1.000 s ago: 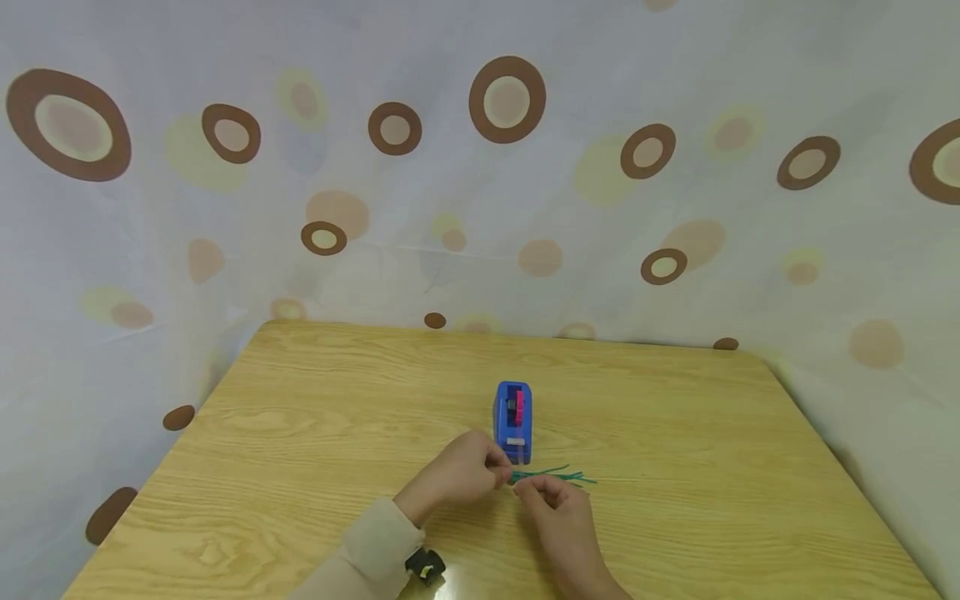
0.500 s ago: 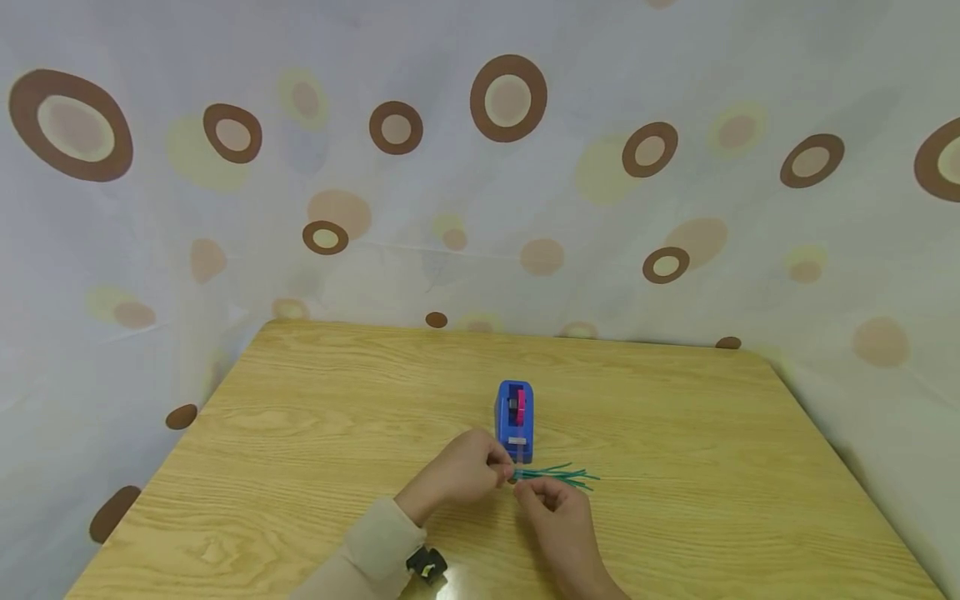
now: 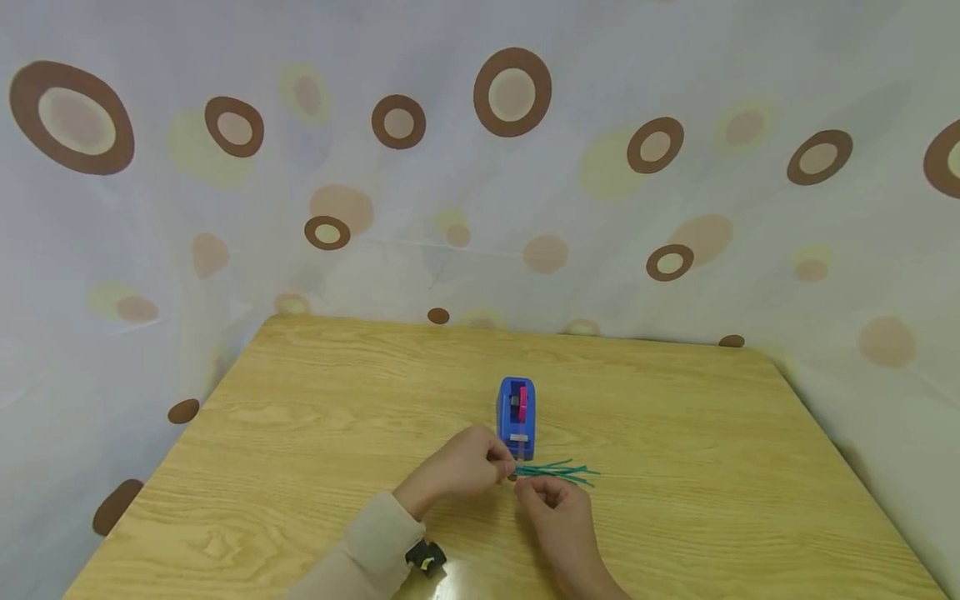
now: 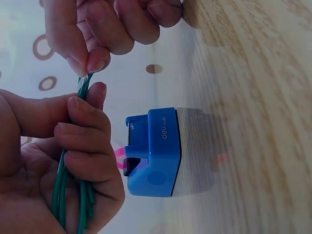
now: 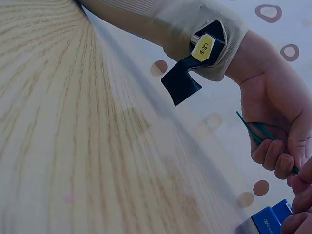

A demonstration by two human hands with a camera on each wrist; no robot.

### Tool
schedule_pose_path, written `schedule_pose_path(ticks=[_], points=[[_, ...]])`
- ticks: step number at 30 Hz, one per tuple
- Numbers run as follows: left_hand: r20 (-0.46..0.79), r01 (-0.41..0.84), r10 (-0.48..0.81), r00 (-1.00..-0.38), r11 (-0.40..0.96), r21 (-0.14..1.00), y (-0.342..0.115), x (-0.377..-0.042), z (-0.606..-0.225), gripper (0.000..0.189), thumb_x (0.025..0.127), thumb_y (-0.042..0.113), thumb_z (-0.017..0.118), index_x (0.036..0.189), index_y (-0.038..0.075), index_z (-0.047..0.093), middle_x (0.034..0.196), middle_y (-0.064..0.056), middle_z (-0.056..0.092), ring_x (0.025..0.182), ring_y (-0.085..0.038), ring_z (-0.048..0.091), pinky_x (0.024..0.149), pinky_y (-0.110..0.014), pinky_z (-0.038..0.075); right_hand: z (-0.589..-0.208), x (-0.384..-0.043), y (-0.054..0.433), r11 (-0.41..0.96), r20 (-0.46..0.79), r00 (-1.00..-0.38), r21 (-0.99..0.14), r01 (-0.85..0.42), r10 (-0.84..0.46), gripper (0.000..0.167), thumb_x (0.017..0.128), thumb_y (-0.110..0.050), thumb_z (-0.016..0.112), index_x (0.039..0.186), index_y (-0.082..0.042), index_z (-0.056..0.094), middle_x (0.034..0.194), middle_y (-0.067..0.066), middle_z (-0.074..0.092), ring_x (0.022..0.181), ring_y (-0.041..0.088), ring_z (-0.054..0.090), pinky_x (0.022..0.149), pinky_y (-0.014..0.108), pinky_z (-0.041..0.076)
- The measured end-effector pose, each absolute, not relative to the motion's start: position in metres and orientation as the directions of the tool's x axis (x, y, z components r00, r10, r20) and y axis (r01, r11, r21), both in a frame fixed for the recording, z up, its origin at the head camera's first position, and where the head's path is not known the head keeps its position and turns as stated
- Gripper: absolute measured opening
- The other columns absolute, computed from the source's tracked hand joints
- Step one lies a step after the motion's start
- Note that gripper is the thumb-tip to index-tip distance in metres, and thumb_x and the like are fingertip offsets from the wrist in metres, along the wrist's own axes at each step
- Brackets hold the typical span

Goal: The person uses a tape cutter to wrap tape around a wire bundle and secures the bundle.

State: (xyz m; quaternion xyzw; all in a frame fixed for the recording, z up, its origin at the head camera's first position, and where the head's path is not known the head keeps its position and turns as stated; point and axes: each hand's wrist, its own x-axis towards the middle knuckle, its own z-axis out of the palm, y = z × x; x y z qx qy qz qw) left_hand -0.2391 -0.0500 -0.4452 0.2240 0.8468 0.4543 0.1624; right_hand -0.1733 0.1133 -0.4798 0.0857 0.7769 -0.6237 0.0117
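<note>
Green strands are gripped by the left hand and pinched at clear tape by the right hand. Just beyond, a blue dispenser is supported by the tabletop.

In the head view the left grip hides the left ends of the green strands, while the right wrist view's edges crop the right grip and the blue dispenser.

Head view, past second | thin green strands, lower right of centre: loose ends fanned more plainly apart | blue plastic tape dispenser with pink reel and white ring-patterned backdrop: both sit slightly higher in frame
</note>
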Motion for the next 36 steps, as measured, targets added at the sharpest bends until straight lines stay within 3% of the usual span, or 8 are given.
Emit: schedule_pose_path(ticks=[7, 18, 23, 26, 36], points=[[-0.052, 0.254, 0.542, -0.839, 0.473, 0.843, -0.0496, -0.2415, -0.4446, 0.021, 0.093, 0.004, 0.062, 0.077, 0.006, 0.076, 0.068, 0.004, 0.062, 0.054, -0.008, 0.040, 0.050, -0.023, 0.032, -0.4803, -0.1765, 0.1142, 0.233, -0.102, -0.985, -0.963, 0.132, 0.137, 0.021, 0.093, -0.020, 0.069, 0.096, -0.001, 0.076, 0.094, 0.004, 0.071, 0.084, 0.014, 0.054, 0.067, 0.024, 0.046], [-0.044, 0.285, 0.561, -0.827, 0.485, 0.827, -0.0509, -0.2438, -0.4453, 0.020, 0.095, 0.007, 0.062, 0.081, 0.008, 0.077, 0.065, 0.008, 0.058, 0.056, -0.007, 0.040, 0.051, -0.023, 0.032, -0.4771, -0.1777, 0.1151, 0.236, -0.114, -0.986, -0.962, 0.139, 0.119, 0.025, 0.094, -0.022, 0.068, 0.094, 0.001, 0.075, 0.106, 0.007, 0.072, 0.104, 0.019, 0.059, 0.079, 0.028, 0.048], [-0.040, 0.312, 0.585, -0.810, 0.487, 0.816, -0.0515, -0.2442, -0.4459, 0.018, 0.096, 0.009, 0.063, 0.084, 0.010, 0.077, 0.063, 0.008, 0.056, 0.054, -0.006, 0.039, 0.051, -0.022, 0.031, -0.4781, -0.1775, 0.1150, 0.215, -0.120, -0.986, -0.966, 0.144, 0.118, 0.025, 0.094, -0.021, 0.068, 0.095, 0.004, 0.074, 0.106, 0.008, 0.070, 0.102, 0.018, 0.058, 0.078, 0.026, 0.048], [-0.035, 0.319, 0.594, -0.804, 0.479, 0.818, -0.0515, -0.2446, -0.4455, 0.016, 0.095, 0.012, 0.066, 0.085, 0.010, 0.078, 0.067, 0.005, 0.062, 0.055, -0.006, 0.040, 0.051, -0.021, 0.031, -0.4778, -0.1784, 0.1151, 0.212, -0.120, -0.986, -0.967, 0.143, 0.117, 0.026, 0.094, -0.020, 0.068, 0.096, 0.005, 0.074, 0.106, 0.008, 0.070, 0.098, 0.016, 0.056, 0.077, 0.026, 0.048], [-0.009, 0.321, 0.573, -0.820, 0.473, 0.820, -0.0500, -0.2448, -0.4463, 0.014, 0.093, 0.016, 0.070, 0.082, 0.012, 0.078, 0.071, 0.005, 0.066, 0.057, -0.006, 0.045, 0.053, -0.022, 0.034, -0.4757, -0.1794, 0.1152, 0.251, -0.148, -0.981, -0.952, 0.176, 0.128, 0.026, 0.093, -0.022, 0.069, 0.095, 0.003, 0.075, 0.104, 0.007, 0.070, 0.093, 0.016, 0.055, 0.076, 0.028, 0.047]])
